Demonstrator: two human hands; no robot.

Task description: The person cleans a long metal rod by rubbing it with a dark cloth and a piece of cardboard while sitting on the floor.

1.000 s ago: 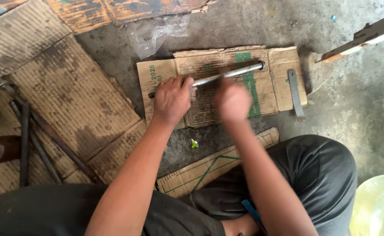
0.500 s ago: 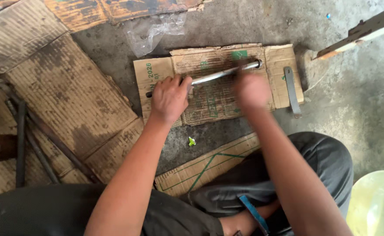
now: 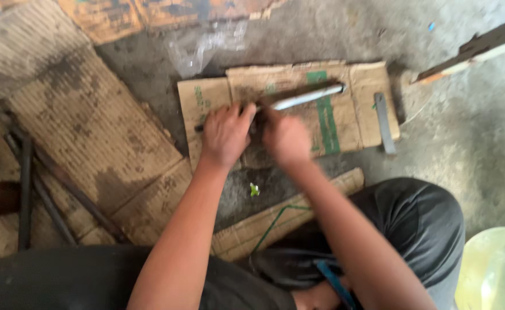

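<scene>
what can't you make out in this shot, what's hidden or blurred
- Head view: the near end of the metal rod is covered by the left hand and right hand.
- Right hand is motion-blurred; its grip cannot be told.
- The yellowish container is cut off by the bottom right corner.
- The dark bars on the left are too blurred to identify.

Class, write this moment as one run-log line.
left hand: grips metal rod | right hand: on rod, blurred | rod: lies on cardboard sheet | flat metal bar: untouched

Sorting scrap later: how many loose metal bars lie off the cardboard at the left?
3, though blur may hide more: one upright bar at far left, and two slanting bars crossing beside it.
</scene>
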